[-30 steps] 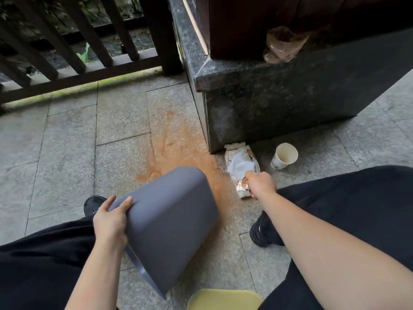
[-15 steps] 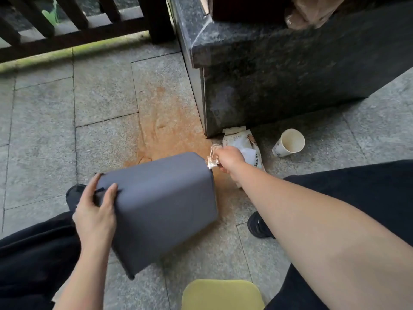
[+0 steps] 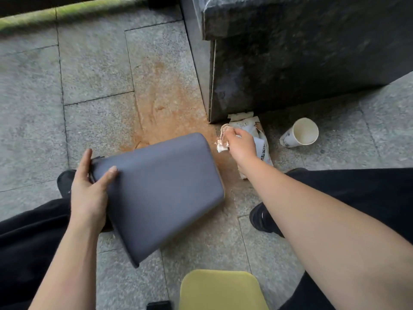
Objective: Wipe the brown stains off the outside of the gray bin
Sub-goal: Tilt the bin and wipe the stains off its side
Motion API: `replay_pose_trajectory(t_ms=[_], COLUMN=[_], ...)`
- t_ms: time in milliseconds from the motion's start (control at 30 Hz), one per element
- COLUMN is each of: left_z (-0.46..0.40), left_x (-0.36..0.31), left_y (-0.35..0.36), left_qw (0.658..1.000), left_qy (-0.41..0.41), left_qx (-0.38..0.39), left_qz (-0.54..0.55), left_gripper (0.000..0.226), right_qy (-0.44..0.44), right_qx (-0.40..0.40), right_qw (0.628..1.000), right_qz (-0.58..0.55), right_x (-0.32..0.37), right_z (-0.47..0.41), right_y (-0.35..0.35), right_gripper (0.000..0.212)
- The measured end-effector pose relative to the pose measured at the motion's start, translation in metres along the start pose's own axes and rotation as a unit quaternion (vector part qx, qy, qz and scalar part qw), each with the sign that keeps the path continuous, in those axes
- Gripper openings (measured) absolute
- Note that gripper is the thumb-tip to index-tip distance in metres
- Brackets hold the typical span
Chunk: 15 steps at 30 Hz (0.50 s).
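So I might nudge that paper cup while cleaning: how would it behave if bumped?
The paper cup already lies on its side on the stone floor, so it would probably roll in a curve rather than tip. It looks empty and thin-walled, so likely very light, easily sent skidding, and prone to crushing if squeezed.

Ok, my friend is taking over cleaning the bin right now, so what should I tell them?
Left hand holds the gray bin tilted on its side, by its rim end.
Right hand pinches a crumpled, brown-stained wipe just off the bin's far corner, not touching it.
The wipe pack lies under that hand.
The side facing up looks clean. Other sides are hidden, so check them.
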<state>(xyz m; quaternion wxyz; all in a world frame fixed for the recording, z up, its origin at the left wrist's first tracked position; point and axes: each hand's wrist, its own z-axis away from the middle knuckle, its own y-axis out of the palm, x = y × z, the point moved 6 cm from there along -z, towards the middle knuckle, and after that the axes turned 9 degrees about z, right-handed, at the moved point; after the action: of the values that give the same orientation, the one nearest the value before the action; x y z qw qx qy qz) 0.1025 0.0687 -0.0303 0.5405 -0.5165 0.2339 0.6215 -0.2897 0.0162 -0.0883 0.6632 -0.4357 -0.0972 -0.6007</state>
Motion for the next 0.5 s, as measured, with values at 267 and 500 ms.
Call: replay_pose_trajectory(t_ms=[267, 500], left_z=[0.002, 0.001], left_x=[-0.027, -0.024], left_y=[0.028, 0.022], left_qw=[0.982, 0.986], left_qy=[0.127, 0.076], left_qx=[-0.016, -0.023], left_qz=[-0.136, -0.149], left_gripper=[0.049, 0.056], right_qy=[-0.014, -0.066], right_qx=[0.046, 0.108], right_qw=[0.997, 0.98], right_qz=[0.055, 0.15], right_x=[0.013, 0.043], right_z=[-0.021, -0.03], right_y=[-0.003, 0.039], right_gripper=[0.019, 0.027])
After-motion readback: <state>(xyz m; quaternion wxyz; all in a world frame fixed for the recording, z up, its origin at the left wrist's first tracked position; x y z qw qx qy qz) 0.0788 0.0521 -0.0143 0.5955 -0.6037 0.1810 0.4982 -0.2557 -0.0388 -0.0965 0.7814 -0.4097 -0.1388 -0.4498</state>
